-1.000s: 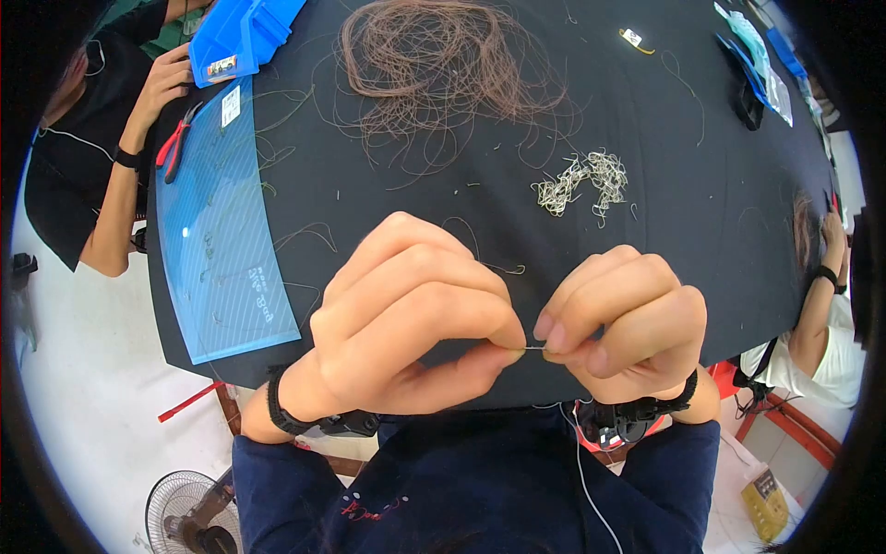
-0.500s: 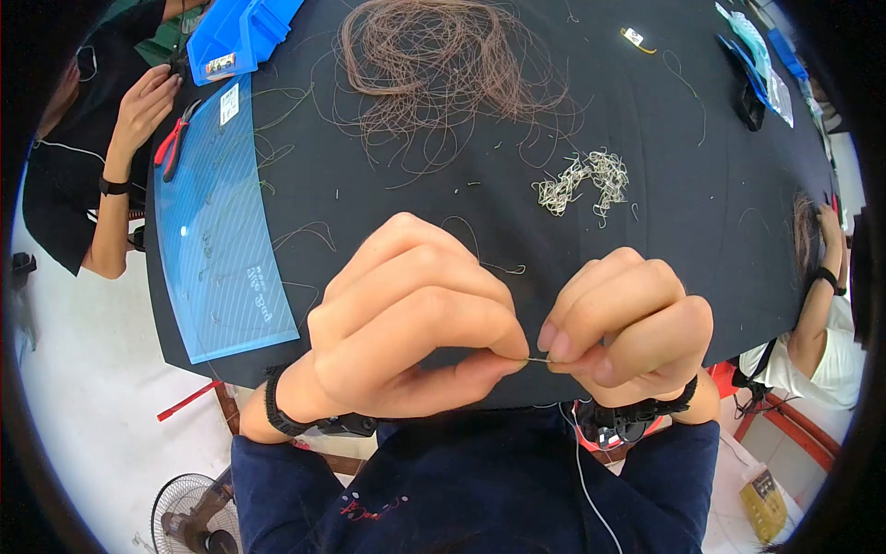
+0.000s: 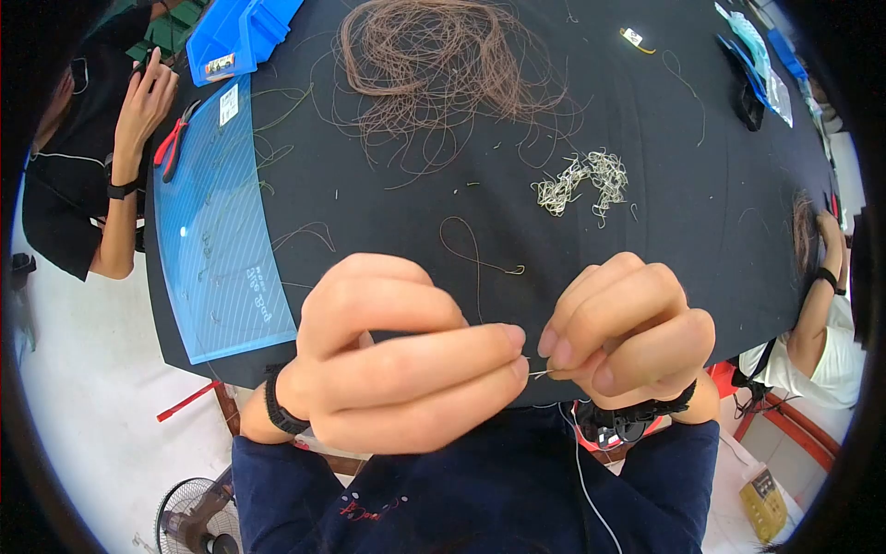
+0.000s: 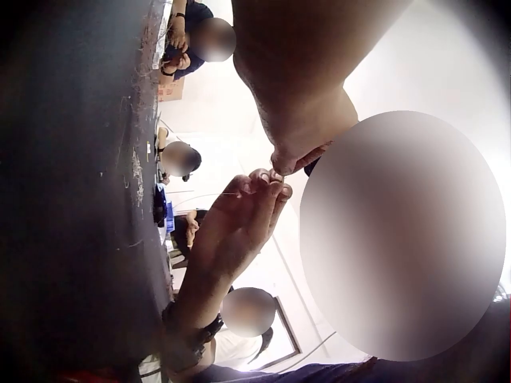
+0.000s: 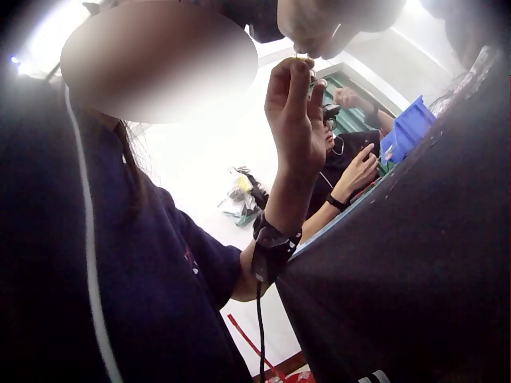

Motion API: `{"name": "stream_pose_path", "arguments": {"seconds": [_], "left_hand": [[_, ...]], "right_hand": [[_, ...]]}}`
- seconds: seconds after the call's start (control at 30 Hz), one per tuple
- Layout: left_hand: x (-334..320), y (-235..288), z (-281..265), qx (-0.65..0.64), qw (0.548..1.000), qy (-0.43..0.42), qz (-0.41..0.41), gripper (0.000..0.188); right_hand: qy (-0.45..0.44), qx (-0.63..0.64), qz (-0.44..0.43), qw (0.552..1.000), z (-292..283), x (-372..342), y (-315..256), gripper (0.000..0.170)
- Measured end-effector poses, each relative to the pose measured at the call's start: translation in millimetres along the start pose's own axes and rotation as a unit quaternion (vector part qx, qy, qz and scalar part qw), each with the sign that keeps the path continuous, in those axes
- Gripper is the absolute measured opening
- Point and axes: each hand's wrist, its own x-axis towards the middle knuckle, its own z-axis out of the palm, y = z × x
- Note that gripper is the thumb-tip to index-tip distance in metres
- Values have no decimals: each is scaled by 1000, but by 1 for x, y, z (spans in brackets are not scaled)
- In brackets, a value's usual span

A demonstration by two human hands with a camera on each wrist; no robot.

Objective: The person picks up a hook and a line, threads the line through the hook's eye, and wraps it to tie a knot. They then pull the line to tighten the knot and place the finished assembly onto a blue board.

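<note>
My left hand (image 3: 397,355) has its fingers stretched together toward the right, its tips pinching a thin fishing line. Close by on the right, my right hand (image 3: 632,332) pinches a small fishing hook (image 3: 541,373) between thumb and fingertips, the other fingers curled in. Only a short pale piece of the hook shows in the gap; the rest is hidden by fingers. A loop of brown line (image 3: 479,268) with another hook (image 3: 517,270) at its end lies on the black cloth just beyond the hands.
A pile of hooks (image 3: 604,173) and a tangled bundle of brown line (image 3: 369,74) lie farther back. To the left are a blue translucent sheet (image 3: 217,240), red-handled pliers (image 3: 172,148) and a blue bin (image 3: 221,37). Other people sit at both sides of the table.
My left hand has rolled over and come slightly nearer my body, its fingers straightening and now covering the thumb. The right hand has shifted slightly. The person at left has moved a hand.
</note>
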Motion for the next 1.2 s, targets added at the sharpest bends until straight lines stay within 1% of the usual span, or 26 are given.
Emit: {"name": "stream_pose_path", "arguments": {"seconds": [0.07,0.1,0.4,0.5,0.57,0.67,0.73,0.77,0.93,1.03,1.13,1.2], "left_hand": [[-2,-2,2,10,999,20,34,19],[-1,-1,2,13,999,22,38,19],[-1,1,0,22,999,5,39,19],[-2,0,1,27,999,14,41,18],[-1,4,-4,17,1000,-13,-13,18],[2,4,-2,-14,998,-21,-65,20],[3,-1,1,-37,997,-21,-69,21],[1,-3,4,-47,996,0,-70,22],[4,-10,3,-93,993,-22,-72,20],[4,-11,2,-104,991,-27,-80,20],[2,-13,2,-110,990,-31,-82,21],[3,-13,2,-106,991,-36,-78,21]], "right_hand": [[-8,-1,0,1000,-1,0,0,16],[-12,-1,0,1000,-2,0,-1,15],[-23,4,-11,1000,-4,-1,2,11],[-25,9,-10,1000,-4,-1,2,11],[-25,7,-8,1000,-4,0,2,12],[-15,-10,-2,1000,-2,1,1,16],[-9,-15,3,1000,-1,1,1,19],[-7,-15,7,1000,-1,1,1,20],[-13,-44,13,999,-3,2,-1,22],[7,-82,41,996,0,5,-3,22],[-14,-122,42,992,-3,5,-3,23],[-45,-155,36,986,-5,7,-4,21]]}}
